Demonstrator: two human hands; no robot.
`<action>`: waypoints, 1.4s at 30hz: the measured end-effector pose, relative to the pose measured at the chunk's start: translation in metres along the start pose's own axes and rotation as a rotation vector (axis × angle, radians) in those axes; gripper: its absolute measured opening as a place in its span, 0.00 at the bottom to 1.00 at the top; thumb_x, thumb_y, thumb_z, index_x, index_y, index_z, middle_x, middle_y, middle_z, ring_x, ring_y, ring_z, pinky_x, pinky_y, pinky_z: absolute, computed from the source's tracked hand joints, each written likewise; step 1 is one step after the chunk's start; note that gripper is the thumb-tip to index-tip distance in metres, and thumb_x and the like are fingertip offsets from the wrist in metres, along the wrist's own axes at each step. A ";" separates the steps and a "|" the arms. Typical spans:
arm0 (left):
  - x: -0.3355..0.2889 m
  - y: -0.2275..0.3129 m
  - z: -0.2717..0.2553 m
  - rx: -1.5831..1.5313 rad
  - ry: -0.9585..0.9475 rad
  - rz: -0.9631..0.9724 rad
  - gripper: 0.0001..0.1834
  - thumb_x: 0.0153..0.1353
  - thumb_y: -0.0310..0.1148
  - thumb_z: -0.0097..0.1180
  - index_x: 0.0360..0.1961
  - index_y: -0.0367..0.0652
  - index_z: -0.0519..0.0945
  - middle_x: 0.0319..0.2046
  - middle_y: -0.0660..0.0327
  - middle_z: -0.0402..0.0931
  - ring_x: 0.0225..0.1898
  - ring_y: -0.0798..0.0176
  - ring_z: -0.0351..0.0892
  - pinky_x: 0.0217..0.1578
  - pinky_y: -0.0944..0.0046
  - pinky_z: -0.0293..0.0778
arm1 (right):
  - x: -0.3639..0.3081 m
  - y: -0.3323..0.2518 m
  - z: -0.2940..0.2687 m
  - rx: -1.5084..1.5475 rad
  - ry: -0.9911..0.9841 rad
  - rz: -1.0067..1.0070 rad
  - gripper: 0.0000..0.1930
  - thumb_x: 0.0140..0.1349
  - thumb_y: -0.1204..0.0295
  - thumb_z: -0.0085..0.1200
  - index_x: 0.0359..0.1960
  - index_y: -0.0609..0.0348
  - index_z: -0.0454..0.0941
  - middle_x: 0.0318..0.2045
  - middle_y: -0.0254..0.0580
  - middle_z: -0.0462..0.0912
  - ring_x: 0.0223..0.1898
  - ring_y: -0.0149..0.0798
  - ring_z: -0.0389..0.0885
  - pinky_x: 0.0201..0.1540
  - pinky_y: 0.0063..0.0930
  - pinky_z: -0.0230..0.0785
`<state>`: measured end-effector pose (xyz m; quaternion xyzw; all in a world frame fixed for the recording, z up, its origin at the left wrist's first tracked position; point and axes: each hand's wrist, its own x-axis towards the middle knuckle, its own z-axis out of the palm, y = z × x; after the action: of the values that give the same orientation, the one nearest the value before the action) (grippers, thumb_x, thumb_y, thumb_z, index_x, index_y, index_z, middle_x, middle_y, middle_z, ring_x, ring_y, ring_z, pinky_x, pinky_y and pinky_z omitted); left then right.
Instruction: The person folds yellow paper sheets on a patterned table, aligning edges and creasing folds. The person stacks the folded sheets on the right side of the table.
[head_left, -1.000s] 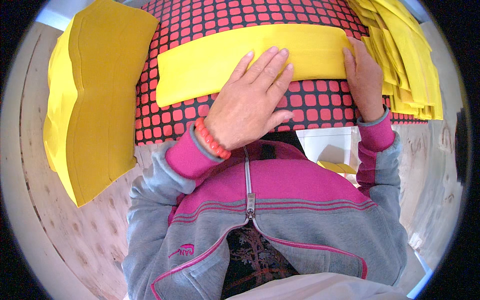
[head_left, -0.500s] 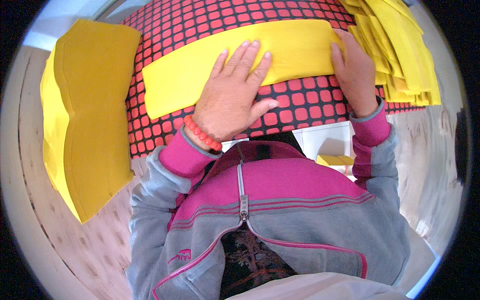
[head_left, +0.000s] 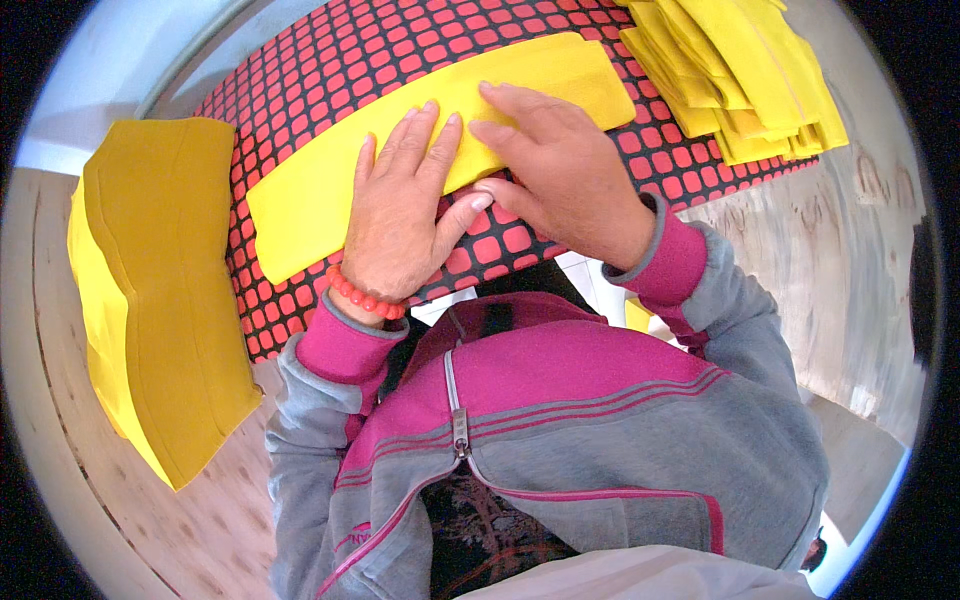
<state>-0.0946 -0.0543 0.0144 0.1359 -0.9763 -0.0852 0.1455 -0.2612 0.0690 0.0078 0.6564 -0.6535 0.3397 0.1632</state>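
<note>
Yellow cloth (head_left: 330, 190), folded into a long strip, is laid across a red-and-black checked board (head_left: 700, 170), and both hands are spread flat on it. The left hand (head_left: 400, 215) is pressed palm down on the strip's middle, fingers open and straight, with an orange bead bracelet (head_left: 362, 297) at the wrist. The right hand (head_left: 560, 170) is laid beside it, touching it at the thumb, fingers likewise open; nothing is gripped by either. A tall stack of flat yellow sheets (head_left: 160, 300) is seen to the left on the wooden table (head_left: 850, 250), and a pile of folded strips (head_left: 740, 70) at the board's far right corner.

The step in hand is judged to be the flattening of the fold. The next move would call for the strip to be lifted without its layers being let slip.

Compared with a second ago, the right hand has been brought in from the strip's right end to the middle, close against the left, and the view has shifted so that the strip appears tilted.
</note>
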 end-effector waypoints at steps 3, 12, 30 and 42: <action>0.001 0.002 -0.002 -0.026 0.013 -0.015 0.37 0.62 0.51 0.58 0.69 0.45 0.67 0.68 0.47 0.63 0.69 0.43 0.62 0.66 0.35 0.53 | -0.005 -0.001 0.002 0.054 -0.080 0.011 0.17 0.52 0.63 0.64 0.41 0.59 0.78 0.46 0.49 0.78 0.49 0.52 0.78 0.51 0.44 0.71; 0.002 0.005 0.000 0.063 0.006 -0.034 0.31 0.64 0.47 0.56 0.67 0.51 0.70 0.68 0.49 0.64 0.68 0.46 0.63 0.65 0.33 0.55 | -0.015 -0.002 -0.024 0.040 -0.178 0.248 0.15 0.54 0.62 0.64 0.37 0.58 0.79 0.36 0.46 0.78 0.43 0.50 0.79 0.46 0.41 0.72; 0.000 0.004 0.002 0.112 -0.029 0.003 0.36 0.61 0.53 0.58 0.70 0.57 0.67 0.70 0.45 0.59 0.70 0.43 0.60 0.63 0.27 0.54 | -0.015 -0.006 -0.016 0.005 -0.029 0.032 0.18 0.54 0.59 0.64 0.40 0.58 0.78 0.46 0.50 0.78 0.50 0.53 0.77 0.52 0.45 0.69; -0.001 0.002 0.002 0.129 -0.019 0.022 0.38 0.60 0.57 0.57 0.69 0.58 0.68 0.69 0.44 0.59 0.70 0.41 0.60 0.63 0.27 0.53 | -0.013 0.002 -0.028 -0.162 0.077 0.082 0.18 0.54 0.57 0.64 0.35 0.59 0.78 0.33 0.46 0.79 0.39 0.50 0.80 0.43 0.45 0.72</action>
<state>-0.0944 -0.0515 0.0123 0.1337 -0.9825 -0.0216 0.1283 -0.2685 0.0971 0.0186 0.6004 -0.6982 0.3173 0.2266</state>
